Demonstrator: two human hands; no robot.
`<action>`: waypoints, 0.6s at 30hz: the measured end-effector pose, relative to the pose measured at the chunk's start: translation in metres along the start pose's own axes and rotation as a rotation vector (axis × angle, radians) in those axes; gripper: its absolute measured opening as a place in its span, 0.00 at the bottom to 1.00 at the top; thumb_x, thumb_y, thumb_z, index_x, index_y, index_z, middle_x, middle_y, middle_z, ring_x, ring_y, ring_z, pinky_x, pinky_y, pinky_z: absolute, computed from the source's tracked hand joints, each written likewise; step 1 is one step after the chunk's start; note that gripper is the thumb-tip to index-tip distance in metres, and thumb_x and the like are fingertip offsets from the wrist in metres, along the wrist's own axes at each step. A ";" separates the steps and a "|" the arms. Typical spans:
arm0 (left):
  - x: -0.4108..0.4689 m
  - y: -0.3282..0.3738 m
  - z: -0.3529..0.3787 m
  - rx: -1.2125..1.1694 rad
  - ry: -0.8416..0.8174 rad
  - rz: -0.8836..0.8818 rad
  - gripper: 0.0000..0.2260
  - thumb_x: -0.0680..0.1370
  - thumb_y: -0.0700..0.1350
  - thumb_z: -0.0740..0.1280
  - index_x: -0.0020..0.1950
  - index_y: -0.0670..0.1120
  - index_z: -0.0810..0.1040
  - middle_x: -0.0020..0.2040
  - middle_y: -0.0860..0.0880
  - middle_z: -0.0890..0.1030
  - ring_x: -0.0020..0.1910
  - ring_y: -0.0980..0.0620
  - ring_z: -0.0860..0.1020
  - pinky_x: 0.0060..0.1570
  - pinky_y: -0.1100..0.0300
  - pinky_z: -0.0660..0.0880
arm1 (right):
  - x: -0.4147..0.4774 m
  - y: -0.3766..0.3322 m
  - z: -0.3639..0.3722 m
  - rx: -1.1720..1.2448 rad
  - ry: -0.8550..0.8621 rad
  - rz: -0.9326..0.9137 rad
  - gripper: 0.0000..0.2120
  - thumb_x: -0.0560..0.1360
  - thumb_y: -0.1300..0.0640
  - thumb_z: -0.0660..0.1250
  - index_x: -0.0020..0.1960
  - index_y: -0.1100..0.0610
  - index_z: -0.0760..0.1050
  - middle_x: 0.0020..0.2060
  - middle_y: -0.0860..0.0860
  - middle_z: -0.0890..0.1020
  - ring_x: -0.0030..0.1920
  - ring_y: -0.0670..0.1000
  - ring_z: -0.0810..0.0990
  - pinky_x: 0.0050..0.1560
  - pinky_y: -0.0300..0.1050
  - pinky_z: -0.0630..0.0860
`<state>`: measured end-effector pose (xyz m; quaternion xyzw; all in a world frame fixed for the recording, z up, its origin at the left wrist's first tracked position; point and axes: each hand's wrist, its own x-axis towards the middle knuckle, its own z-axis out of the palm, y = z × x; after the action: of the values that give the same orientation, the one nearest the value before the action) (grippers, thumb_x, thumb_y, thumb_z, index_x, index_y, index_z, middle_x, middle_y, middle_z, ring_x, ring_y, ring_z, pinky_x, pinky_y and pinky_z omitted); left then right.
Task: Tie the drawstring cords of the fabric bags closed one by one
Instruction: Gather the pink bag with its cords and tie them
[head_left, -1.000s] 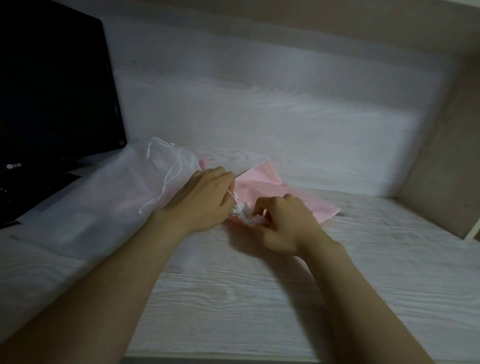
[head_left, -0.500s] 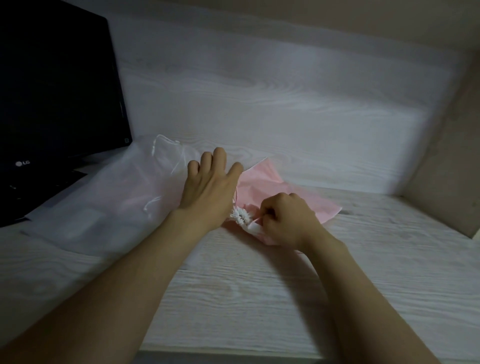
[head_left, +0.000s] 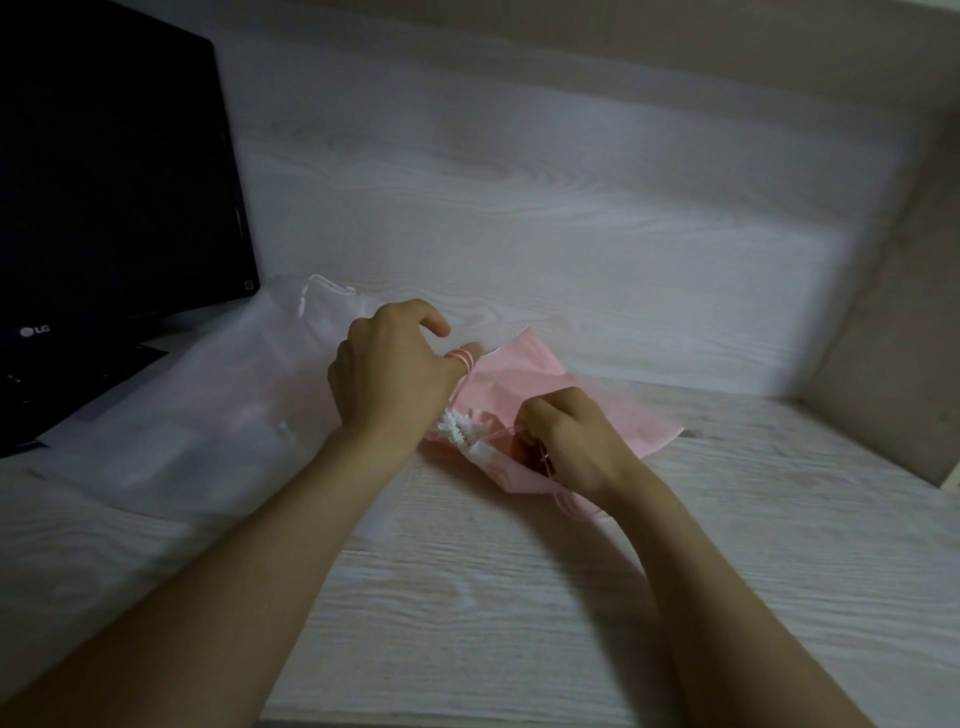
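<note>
On the pale wood-grain desk (head_left: 519, 597), right before the person, lies a pink fabric bag (head_left: 524, 374), its mouth bunched into a white ruffle (head_left: 457, 428). The left hand (head_left: 389, 379) has the pink cord (head_left: 464, 357) looped round a curled finger. The right hand (head_left: 571, 441) pinches the cord with tightly curled fingers, hiding the bag's near edge. A sheer white bag (head_left: 208, 415) lies flat just left, stretching toward a dark monitor (head_left: 104, 182). What either bag holds, I cannot tell.
</note>
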<state>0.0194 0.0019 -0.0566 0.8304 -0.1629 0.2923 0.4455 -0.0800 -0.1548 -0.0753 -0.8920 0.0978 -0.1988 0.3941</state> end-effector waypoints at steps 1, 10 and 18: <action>0.000 0.000 0.000 0.007 0.006 -0.005 0.18 0.71 0.64 0.79 0.54 0.56 0.86 0.47 0.50 0.86 0.52 0.45 0.82 0.45 0.55 0.71 | -0.001 -0.003 0.000 0.065 -0.008 0.017 0.18 0.71 0.52 0.59 0.36 0.68 0.69 0.32 0.63 0.75 0.34 0.52 0.71 0.38 0.49 0.67; -0.002 0.002 0.008 -0.399 -0.081 0.152 0.10 0.77 0.41 0.78 0.56 0.50 0.88 0.46 0.54 0.88 0.44 0.61 0.85 0.52 0.56 0.84 | -0.004 -0.009 -0.004 0.376 -0.074 0.115 0.10 0.80 0.63 0.66 0.48 0.70 0.80 0.25 0.55 0.72 0.25 0.54 0.71 0.24 0.41 0.69; -0.016 0.012 0.015 -0.383 -0.484 0.240 0.26 0.80 0.30 0.59 0.72 0.51 0.80 0.45 0.56 0.82 0.45 0.59 0.85 0.46 0.72 0.76 | 0.000 -0.007 -0.001 0.340 0.055 0.110 0.16 0.83 0.53 0.61 0.48 0.63 0.82 0.20 0.42 0.72 0.24 0.48 0.66 0.28 0.40 0.63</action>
<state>0.0058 -0.0167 -0.0650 0.7518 -0.4127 0.1012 0.5042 -0.0804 -0.1501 -0.0694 -0.8000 0.1220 -0.2149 0.5467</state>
